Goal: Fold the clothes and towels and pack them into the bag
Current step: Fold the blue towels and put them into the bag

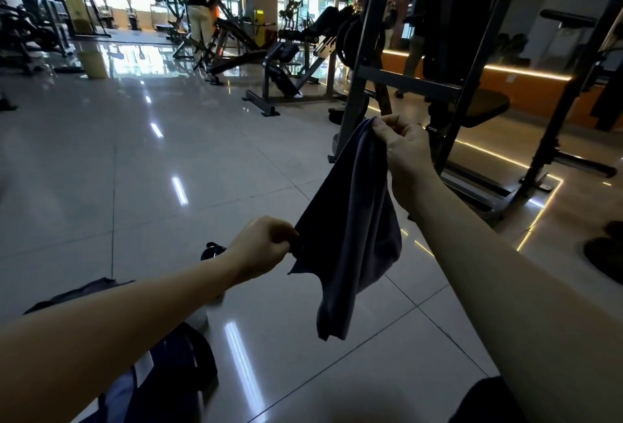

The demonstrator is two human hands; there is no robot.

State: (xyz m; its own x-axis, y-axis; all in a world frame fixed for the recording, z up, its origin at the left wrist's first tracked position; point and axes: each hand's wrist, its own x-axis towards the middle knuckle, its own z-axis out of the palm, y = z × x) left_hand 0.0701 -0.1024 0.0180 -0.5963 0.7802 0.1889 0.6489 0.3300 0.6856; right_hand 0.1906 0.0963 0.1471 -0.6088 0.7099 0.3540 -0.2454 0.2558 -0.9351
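A dark blue-grey cloth (350, 237) hangs in the air over the tiled floor. My right hand (403, 149) pinches its top corner, raised high. Lower and to the left, my left hand (261, 247) pinches the cloth's left edge. The cloth sags between them, its bottom end dangling free. Below my left forearm a dark bag (175, 372) lies on the floor, partly hidden by the arm. A water bottle (207, 308) with a black cap stands just behind it.
A dark steel gym machine frame (397, 85) stands close behind the cloth. More exercise machines (279, 61) fill the back. A person (197, 7) stands far off at the left. Glossy tiled floor (168, 159) spreads wide to the left.
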